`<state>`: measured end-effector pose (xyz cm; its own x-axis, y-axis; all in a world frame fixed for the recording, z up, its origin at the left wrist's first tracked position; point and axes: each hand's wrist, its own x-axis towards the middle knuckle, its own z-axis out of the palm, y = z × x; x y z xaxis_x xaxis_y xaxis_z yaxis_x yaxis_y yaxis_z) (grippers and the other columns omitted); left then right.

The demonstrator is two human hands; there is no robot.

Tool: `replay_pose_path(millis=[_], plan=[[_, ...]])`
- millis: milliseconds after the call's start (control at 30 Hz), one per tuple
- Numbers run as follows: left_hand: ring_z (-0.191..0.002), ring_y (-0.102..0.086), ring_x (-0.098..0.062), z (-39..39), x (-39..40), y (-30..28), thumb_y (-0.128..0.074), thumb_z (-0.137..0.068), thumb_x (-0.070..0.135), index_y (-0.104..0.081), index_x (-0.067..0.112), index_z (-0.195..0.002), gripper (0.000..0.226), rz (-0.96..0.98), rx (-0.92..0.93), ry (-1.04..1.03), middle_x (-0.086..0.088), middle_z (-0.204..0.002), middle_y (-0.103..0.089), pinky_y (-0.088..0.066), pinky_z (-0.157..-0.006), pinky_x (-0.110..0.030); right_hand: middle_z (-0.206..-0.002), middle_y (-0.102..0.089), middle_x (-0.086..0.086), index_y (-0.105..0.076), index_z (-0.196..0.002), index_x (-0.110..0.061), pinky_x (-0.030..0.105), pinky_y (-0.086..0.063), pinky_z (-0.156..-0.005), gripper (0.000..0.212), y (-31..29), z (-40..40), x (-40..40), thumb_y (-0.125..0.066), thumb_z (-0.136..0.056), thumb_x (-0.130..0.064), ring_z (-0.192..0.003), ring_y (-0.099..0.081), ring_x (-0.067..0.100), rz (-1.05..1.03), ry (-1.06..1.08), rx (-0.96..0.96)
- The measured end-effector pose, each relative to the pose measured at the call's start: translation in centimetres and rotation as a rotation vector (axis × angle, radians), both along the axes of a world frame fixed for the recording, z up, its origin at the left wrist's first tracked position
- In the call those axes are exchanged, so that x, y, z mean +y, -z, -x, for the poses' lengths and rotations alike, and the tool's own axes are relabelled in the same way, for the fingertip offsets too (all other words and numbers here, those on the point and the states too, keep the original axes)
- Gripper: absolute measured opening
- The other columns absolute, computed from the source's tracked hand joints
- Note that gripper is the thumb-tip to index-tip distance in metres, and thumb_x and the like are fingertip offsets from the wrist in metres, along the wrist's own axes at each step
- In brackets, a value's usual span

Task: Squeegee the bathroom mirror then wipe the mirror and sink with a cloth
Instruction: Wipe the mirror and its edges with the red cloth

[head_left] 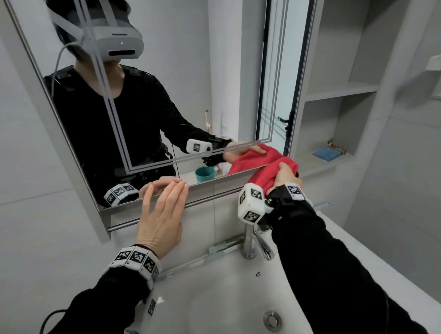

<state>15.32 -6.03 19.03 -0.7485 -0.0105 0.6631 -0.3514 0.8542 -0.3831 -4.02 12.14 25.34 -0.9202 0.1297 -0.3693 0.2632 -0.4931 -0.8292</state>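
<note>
Inspection point: the mirror (157, 93), taken as landmark throughout. The right hand (286, 175) is clenched around a red cloth (269, 175), bunched and pressed against the mirror's lower right corner, just above its bottom edge. The left hand (161, 212) lies flat, fingers straight and together, fingertips touching the mirror's bottom edge left of centre; it grips nothing. The cloth reads as soft, light and limp (likely terry or microfibre), so it should conform to the glass and is best held as a wad in the palm, as here, with loose ends tucked in. Crumpled, it has no firm long axis; the bundle runs roughly from lower left up to the right, leading toward the mirror's corner. The glass is rigid and presumably fragile, so even pressure is advised. Below the mirror sit the sink (223, 297) and its tap (250, 240). A pale, long-handled tool (217, 248), possibly the squeegee, lies on the ledge behind the basin. Judgement: the mirror wipe is in hand, and the sink remains.
</note>
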Motion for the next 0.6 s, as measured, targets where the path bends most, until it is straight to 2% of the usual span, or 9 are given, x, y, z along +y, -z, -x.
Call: replay_pose_path(millis=[100, 200, 267, 333, 400, 433, 500, 533, 600], plan=[[-0.132, -0.033, -0.023, -1.2, -0.6, -0.1, -0.068, -0.056, 0.006, -0.049, 0.001, -0.134, 0.080, 0.011, -0.019, 0.001, -0.011, -0.140, -0.047, -0.018, -0.112, -0.053, -0.083, -0.057, 0.001, -0.056, -0.096, -0.014, 0.020, -0.053, -0.047, 0.012, -0.2, -0.2, 0.1, -0.048, -0.093, -0.023, -0.044, -0.063, 0.009, 0.125, -0.133, 0.068], [-0.133, -0.035, -0.023, -1.6, -0.7, -0.4, -0.072, -0.054, 0.006, -0.051, 0.001, -0.133, 0.082, 0.019, -0.044, 0.009, -0.012, -0.139, -0.051, -0.021, -0.110, -0.053, -0.058, -0.057, -0.001, -0.048, -0.089, -0.019, 0.014, -0.041, -0.030, 0.007, -0.4, -1.2, -1.1, -0.045, -0.095, -0.017, -0.023, -0.049, 0.005, 0.210, -0.092, 0.089], [-0.132, -0.044, -0.025, -1.6, -0.7, -0.5, -0.073, -0.052, 0.006, -0.051, 0.000, -0.132, 0.083, 0.025, -0.047, 0.012, -0.012, -0.139, -0.051, -0.020, -0.110, -0.053, -0.033, -0.049, 0.000, -0.046, -0.109, -0.017, 0.010, -0.032, -0.026, 0.017, -0.4, -2.0, -2.1, -0.047, -0.094, -0.010, -0.015, -0.039, 0.009, 0.235, -0.041, 0.072], [-0.129, -0.048, -0.027, -1.5, -0.6, -0.4, -0.073, -0.051, 0.006, -0.051, 0.000, -0.132, 0.084, 0.033, -0.049, 0.013, -0.012, -0.139, -0.051, -0.021, -0.110, -0.054, -0.035, -0.051, 0.000, -0.040, -0.133, -0.021, 0.013, -0.035, -0.027, 0.042, -0.1, -2.7, -3.1, -0.048, -0.093, -0.009, -0.017, -0.042, 0.010, 0.225, -0.072, 0.079], [-0.129, -0.048, -0.027, -1.4, -0.5, -0.3, -0.073, -0.051, 0.008, -0.051, 0.000, -0.132, 0.085, 0.035, -0.052, 0.004, -0.012, -0.139, -0.050, -0.024, -0.110, -0.056, -0.032, -0.053, -0.002, -0.034, -0.142, -0.026, 0.013, -0.035, -0.026, 0.057, 0.5, -3.5, -3.9, -0.050, -0.091, -0.006, -0.016, -0.042, 0.010, 0.173, -0.056, 0.079], [-0.129, -0.048, -0.027, -1.4, -0.4, -0.3, -0.073, -0.051, 0.008, -0.051, 0.001, -0.133, 0.085, 0.036, -0.052, -0.003, -0.012, -0.140, -0.049, -0.027, -0.110, -0.057, -0.039, -0.059, -0.004, -0.035, -0.142, -0.025, 0.011, -0.033, -0.025, 0.059, 0.7, -3.9, -4.2, -0.051, -0.089, -0.003, -0.017, -0.043, 0.007, 0.159, -0.034, 0.082], [-0.130, -0.047, -0.027, -1.3, -0.3, -0.1, -0.072, -0.052, 0.008, -0.049, 0.001, -0.133, 0.085, 0.039, -0.048, -0.012, -0.012, -0.141, -0.048, -0.028, -0.109, -0.058, -0.087, -0.073, -0.002, -0.041, -0.140, -0.023, 0.011, -0.041, -0.032, 0.060, 1.3, -4.7, -4.8, -0.054, -0.087, 0.001, -0.034, -0.056, 0.001, 0.117, -0.006, 0.104], [-0.131, -0.046, -0.027, -1.2, -0.3, -0.1, -0.072, -0.052, 0.008, -0.049, 0.000, -0.134, 0.085, 0.042, -0.046, -0.015, -0.012, -0.141, -0.048, -0.027, -0.109, -0.058, -0.111, -0.067, 0.002, -0.043, -0.139, -0.024, 0.013, -0.050, -0.047, 0.060, 1.7, -5.0, -5.1, -0.055, -0.086, 0.001, -0.054, -0.064, 0.003, 0.091, -0.016, 0.118], [-0.131, -0.046, -0.027, -1.2, -0.3, -0.1, -0.072, -0.053, 0.008, -0.048, 0.000, -0.134, 0.085, 0.048, -0.039, -0.017, -0.012, -0.141, -0.048, -0.026, -0.110, -0.059, -0.129, -0.057, 0.005, -0.046, -0.138, -0.025, 0.028, -0.054, -0.082, 0.060, 2.5, -5.8, -5.4, -0.056, -0.084, 0.001, -0.096, -0.064, 0.019, 0.035, -0.058, 0.147]])
